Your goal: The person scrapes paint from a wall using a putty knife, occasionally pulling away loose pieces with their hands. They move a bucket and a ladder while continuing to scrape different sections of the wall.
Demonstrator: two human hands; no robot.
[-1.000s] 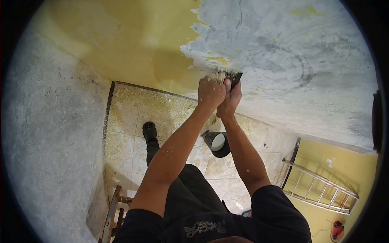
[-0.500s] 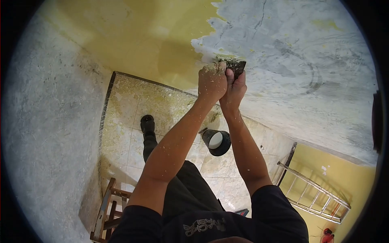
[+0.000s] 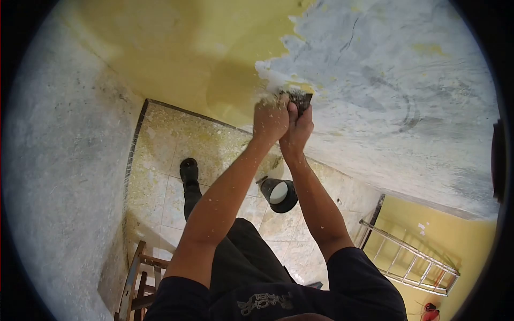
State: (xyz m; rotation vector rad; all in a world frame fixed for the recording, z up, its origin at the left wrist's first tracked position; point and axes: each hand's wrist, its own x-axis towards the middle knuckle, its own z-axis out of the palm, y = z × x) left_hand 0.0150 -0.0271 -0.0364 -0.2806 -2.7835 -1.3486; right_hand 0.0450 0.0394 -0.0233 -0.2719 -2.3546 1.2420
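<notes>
My two hands are together at the wall, closed round a wide scraper (image 3: 302, 101) whose dark blade is spotted with paint crumbs. My left hand (image 3: 270, 120), dusted with flakes, is a fist on the left side of the tool; its handle is hidden. My right hand (image 3: 296, 131) grips it from the right, thumb upward. The blade is at the wall, by the ragged edge where yellow paint (image 3: 176, 53) meets bare grey-white plaster (image 3: 358, 69). Loose flakes fly around my hands.
A black bucket (image 3: 287, 202) with something whitish inside stands on the tiled floor (image 3: 155, 182), which is strewn with paint flakes. A wooden stepladder (image 3: 140, 273) is at lower left. At right, a metal ladder (image 3: 409, 257) leans near a red object (image 3: 430, 312).
Both hands and the scraper have shifted left and a little lower along the wall. The view has also tilted slightly. The grip looks the same.
</notes>
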